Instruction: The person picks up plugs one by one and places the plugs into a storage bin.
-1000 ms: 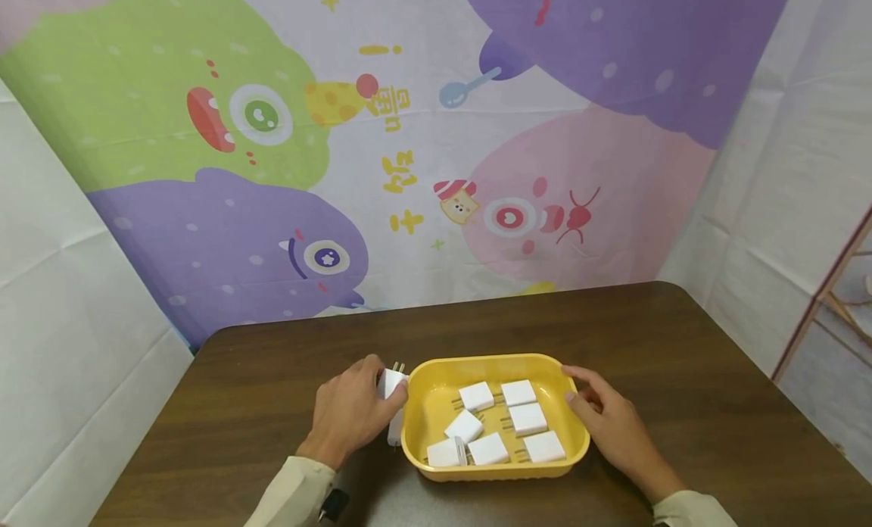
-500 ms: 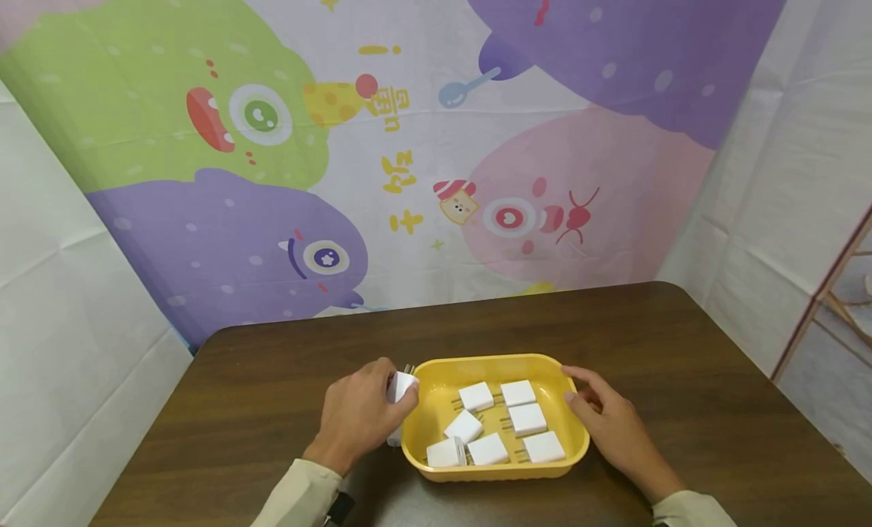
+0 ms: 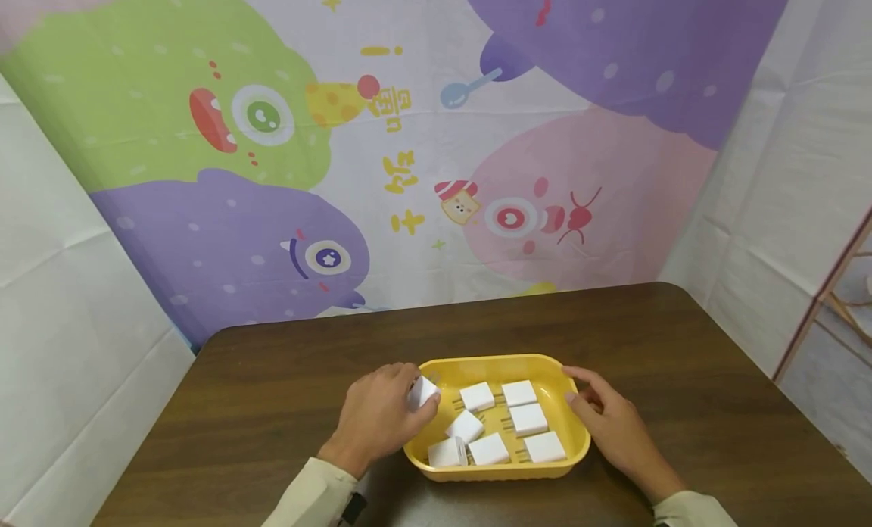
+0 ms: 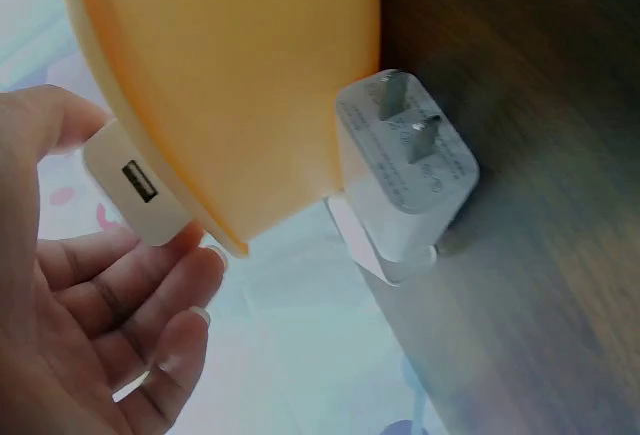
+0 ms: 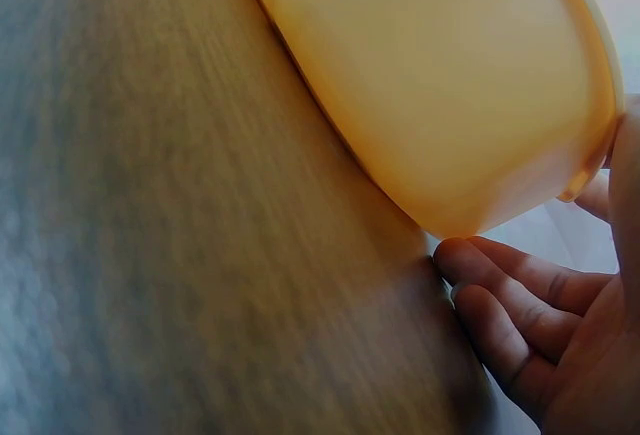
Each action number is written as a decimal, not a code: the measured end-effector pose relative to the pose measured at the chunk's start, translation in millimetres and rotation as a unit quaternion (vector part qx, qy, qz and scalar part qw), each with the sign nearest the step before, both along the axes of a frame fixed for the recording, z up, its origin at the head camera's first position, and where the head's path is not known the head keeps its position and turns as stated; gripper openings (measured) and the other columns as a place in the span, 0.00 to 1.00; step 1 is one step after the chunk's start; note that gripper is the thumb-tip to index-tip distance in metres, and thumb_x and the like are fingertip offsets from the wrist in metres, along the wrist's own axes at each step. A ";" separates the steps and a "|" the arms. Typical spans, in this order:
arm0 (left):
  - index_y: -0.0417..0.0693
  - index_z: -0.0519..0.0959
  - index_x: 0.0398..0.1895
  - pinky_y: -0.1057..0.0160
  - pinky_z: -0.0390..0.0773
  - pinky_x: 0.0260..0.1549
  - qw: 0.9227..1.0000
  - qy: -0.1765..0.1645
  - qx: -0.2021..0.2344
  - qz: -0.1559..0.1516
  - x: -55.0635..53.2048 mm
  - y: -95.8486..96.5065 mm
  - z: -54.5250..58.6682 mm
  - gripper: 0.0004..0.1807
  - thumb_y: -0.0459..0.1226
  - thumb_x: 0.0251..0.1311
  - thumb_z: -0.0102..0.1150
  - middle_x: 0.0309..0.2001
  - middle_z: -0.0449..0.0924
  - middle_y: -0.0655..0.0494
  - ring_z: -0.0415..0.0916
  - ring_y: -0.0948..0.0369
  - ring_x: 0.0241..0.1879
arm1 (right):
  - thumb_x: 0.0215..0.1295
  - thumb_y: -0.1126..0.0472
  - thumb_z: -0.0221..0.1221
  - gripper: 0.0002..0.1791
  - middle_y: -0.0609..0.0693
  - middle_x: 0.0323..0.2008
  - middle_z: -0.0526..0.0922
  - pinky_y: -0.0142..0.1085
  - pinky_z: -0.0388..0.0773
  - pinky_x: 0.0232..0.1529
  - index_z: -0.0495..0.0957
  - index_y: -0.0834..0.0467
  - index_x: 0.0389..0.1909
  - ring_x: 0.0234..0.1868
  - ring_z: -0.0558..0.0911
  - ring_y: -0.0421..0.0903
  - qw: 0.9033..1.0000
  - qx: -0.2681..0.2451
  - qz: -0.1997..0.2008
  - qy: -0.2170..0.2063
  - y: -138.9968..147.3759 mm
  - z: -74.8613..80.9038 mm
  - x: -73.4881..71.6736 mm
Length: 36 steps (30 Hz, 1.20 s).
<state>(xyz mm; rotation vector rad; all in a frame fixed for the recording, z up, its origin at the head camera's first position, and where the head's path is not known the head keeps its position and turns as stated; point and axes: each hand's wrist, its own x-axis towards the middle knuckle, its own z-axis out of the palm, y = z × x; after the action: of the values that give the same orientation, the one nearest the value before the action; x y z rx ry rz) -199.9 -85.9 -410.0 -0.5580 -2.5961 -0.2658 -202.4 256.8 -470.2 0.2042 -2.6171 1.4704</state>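
Observation:
My left hand (image 3: pixel 384 410) pinches a white USB wall charger (image 3: pixel 424 392) between thumb and fingers, over the left rim of a yellow plastic tray (image 3: pixel 500 472). The left wrist view shows the port end of this held charger (image 4: pixel 158 217) close to the rim. Several white chargers (image 3: pixel 527 419) lie inside the tray with their metal prongs sideways. At the tray's right end, my right hand (image 3: pixel 616 425) holds the rim, with thumb and forefinger on it. Its other fingers (image 5: pixel 500 320) are bent beside the outer wall.
Outside the tray's left end, a white charger (image 4: pixel 400 165) stands prongs up on the dark wooden table (image 3: pixel 286 383), with another white piece partly hidden behind it. Behind the table hangs a cartoon-printed cloth (image 3: pixel 409 269). White sheets (image 3: pixel 75 300) hang at both sides.
My left hand has moved right with the charger, from beside the tray to over its left rim. My right hand and the chargers in the tray stay put.

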 end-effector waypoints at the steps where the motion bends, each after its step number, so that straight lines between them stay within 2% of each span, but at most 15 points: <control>1: 0.52 0.81 0.34 0.64 0.69 0.21 1.000 0.003 -0.005 -0.004 -0.2 0.7 0.0 0.19 0.56 0.55 0.65 0.28 0.78 0.63 0.70 0.64 0.25 | 0.74 0.53 0.57 0.20 0.50 0.37 0.83 0.34 0.76 0.38 0.74 0.47 0.64 0.38 0.80 0.45 1.000 0.000 0.000 0.000 0.0 -0.2 0.0; 3: 0.51 0.82 0.36 0.62 0.73 0.27 1.000 0.005 -0.016 -0.013 -0.7 2.3 0.4 0.19 0.56 0.56 0.64 0.31 0.81 0.61 0.73 0.62 0.29 | 0.74 0.53 0.57 0.20 0.50 0.37 0.83 0.34 0.75 0.38 0.74 0.47 0.64 0.38 0.80 0.45 1.000 0.001 -0.001 0.002 -0.1 -0.5 -0.1; 6: 0.50 0.83 0.39 0.56 0.76 0.37 0.999 -0.011 -0.038 -0.025 -1.4 5.0 1.4 0.20 0.56 0.57 0.64 0.36 0.83 0.57 0.76 0.58 0.36 | 0.74 0.52 0.57 0.20 0.50 0.37 0.83 0.34 0.75 0.38 0.74 0.47 0.64 0.38 0.79 0.44 1.000 0.002 -0.002 0.004 -0.3 -0.9 -0.1; 11: 0.50 0.83 0.45 0.50 0.73 0.48 0.993 -0.042 -0.096 -0.045 -4.3 9.0 0.6 0.22 0.56 0.59 0.64 0.42 0.84 0.55 0.76 0.56 0.44 | 0.74 0.52 0.58 0.20 0.49 0.36 0.83 0.34 0.75 0.37 0.74 0.46 0.64 0.37 0.80 0.44 1.000 0.007 -0.003 0.007 0.0 -1.4 -0.2; 16: 0.51 0.83 0.45 0.52 0.71 0.46 0.990 -0.037 -0.126 -0.056 -6.6 12.5 -2.3 0.20 0.54 0.57 0.67 0.43 0.83 0.57 0.73 0.57 0.44 | 0.73 0.52 0.58 0.19 0.49 0.36 0.83 0.34 0.75 0.37 0.75 0.46 0.63 0.37 0.80 0.44 1.000 0.001 -0.001 0.008 0.1 -1.3 0.1; 24: 0.53 0.83 0.40 0.53 0.69 0.43 0.990 0.007 -0.127 -0.059 -7.7 13.1 -6.8 0.13 0.43 0.53 0.71 0.41 0.83 0.59 0.71 0.57 0.43 | 0.73 0.52 0.58 0.20 0.50 0.37 0.83 0.34 0.76 0.37 0.75 0.47 0.63 0.37 0.80 0.44 1.000 -0.001 0.000 0.003 0.0 -1.0 0.1; 30: 0.54 0.86 0.42 0.52 0.70 0.46 0.991 -0.004 -0.119 -0.058 -6.1 11.8 -7.7 0.12 0.40 0.53 0.70 0.44 0.79 0.58 0.71 0.55 0.47 | 0.74 0.52 0.57 0.20 0.50 0.38 0.84 0.34 0.76 0.38 0.74 0.47 0.64 0.39 0.80 0.44 1.000 -0.001 0.000 0.000 0.0 0.1 -0.2; 36: 0.54 0.86 0.43 0.52 0.72 0.47 0.992 -0.007 -0.113 -0.056 -6.2 8.8 -8.1 0.12 0.41 0.54 0.69 0.43 0.79 0.58 0.71 0.55 0.47 | 0.74 0.52 0.57 0.20 0.50 0.38 0.84 0.34 0.76 0.38 0.74 0.46 0.64 0.39 0.80 0.44 1.000 0.003 0.000 -0.003 -0.4 0.6 -0.2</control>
<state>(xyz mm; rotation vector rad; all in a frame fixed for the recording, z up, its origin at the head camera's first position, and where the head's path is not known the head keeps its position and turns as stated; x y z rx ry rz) -206.0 -77.0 -418.1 -0.7844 -2.6295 -0.0106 -202.6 256.4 -469.6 0.2002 -2.6261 1.4655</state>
